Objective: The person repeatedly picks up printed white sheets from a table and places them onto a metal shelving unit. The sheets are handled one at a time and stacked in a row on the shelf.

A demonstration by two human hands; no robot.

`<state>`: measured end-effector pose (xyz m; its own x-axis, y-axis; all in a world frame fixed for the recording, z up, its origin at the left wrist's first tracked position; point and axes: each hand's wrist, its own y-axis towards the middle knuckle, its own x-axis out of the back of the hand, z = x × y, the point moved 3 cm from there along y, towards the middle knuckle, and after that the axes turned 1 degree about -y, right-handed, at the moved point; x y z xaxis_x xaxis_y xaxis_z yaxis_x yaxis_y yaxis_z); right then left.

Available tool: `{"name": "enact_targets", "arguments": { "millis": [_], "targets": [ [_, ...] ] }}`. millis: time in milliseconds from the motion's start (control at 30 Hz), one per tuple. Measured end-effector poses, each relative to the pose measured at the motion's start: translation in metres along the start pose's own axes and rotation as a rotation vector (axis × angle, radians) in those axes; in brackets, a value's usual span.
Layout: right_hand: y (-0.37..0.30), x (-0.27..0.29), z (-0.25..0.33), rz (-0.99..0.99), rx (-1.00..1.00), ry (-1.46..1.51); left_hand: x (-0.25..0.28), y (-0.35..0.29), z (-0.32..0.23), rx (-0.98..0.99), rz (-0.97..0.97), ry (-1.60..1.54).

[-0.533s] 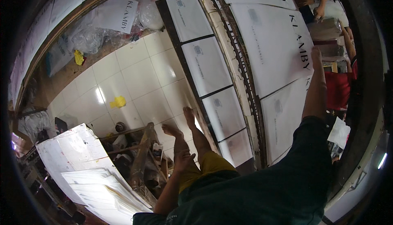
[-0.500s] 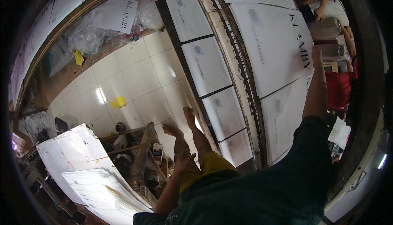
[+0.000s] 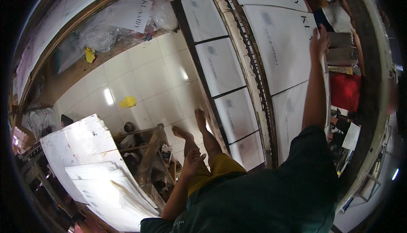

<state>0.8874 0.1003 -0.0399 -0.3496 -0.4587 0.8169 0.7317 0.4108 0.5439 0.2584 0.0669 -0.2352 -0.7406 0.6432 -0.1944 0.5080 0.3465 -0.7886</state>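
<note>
My right arm reaches forward along the long table on the right. At its end, my right hand [image 3: 319, 45] is over the edge of a white sheet [image 3: 277, 48] with black lettering and a small grey print. Its fingers are spread and I see nothing in them; whether it touches the sheet I cannot tell. More white sheets [image 3: 292, 110] line the same table, edge to edge. My left hand [image 3: 194, 162] hangs in front of my thigh, fingers loosely bent and apart, with nothing visible in it.
A lower row of white printed sheets [image 3: 221, 65] runs beside the table's notched rail [image 3: 237, 34]. At lower left, a stack of white sheets [image 3: 106, 186] leans on a paint-specked board [image 3: 80, 148] near a wooden stand [image 3: 150, 156]. A yellow scrap [image 3: 128, 102] lies on the tiled floor [image 3: 154, 74].
My right hand has lifted and moved forward and a little left, its fingers now spread. The left hand stays by my thigh. The whole view has shifted slightly.
</note>
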Motion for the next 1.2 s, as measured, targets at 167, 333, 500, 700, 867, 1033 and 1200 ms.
{"name": "enact_targets", "arguments": {
  "millis": [167,333,500,700,867,1033,1200],
  "targets": [
    [-0.048,0.012,0.143,-0.019,0.24,0.365,0.005,-0.031,-0.035,-0.217,0.041,-0.003],
    [-0.128,0.07,0.303,0.424,0.251,0.982,0.019,-0.099,-0.095,-0.378,-0.033,-0.031],
    [-0.236,0.076,0.366,0.979,0.46,1.071,0.053,-0.178,-0.116,-0.553,-0.211,-0.224],
    [-0.41,-0.066,0.284,1.486,0.906,0.693,0.099,-0.263,-0.114,-0.897,-0.699,-0.387],
    [-0.459,-0.098,0.232,1.889,1.324,0.115,0.119,-0.316,-0.078,-0.87,-0.984,-0.61],
    [-0.396,-0.089,0.274,1.793,1.131,-0.036,0.126,-0.331,-0.023,-1.008,-1.064,-1.033],
    [-0.324,-0.071,0.361,1.586,0.533,0.305,0.119,-0.339,-0.003,-0.959,-1.105,-1.185]
  ]
}}
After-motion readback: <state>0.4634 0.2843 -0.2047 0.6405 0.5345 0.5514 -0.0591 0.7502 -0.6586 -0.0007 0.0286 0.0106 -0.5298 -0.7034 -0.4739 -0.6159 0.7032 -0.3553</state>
